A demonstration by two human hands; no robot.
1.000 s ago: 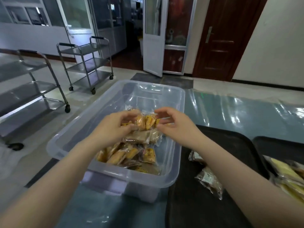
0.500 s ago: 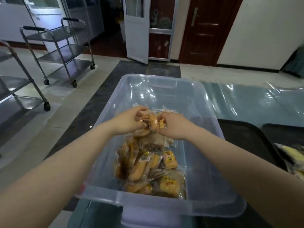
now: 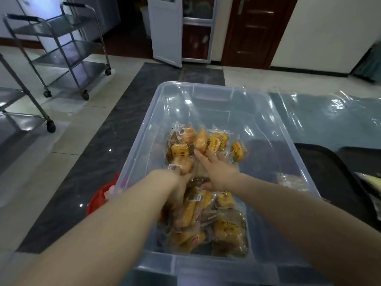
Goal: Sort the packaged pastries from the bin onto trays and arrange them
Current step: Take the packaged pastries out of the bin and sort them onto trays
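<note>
Steel trolley, white door, brown door, red bag

A clear plastic bin holds a loose heap of golden wrapped pastries; black trays beside it, contents unclear.

Both forearms reach forward, wrists close together. Right hand is spread, index finger stretched out ahead, thumb tucked back underneath. Left hand is blurry, can't tell its grip.
</note>
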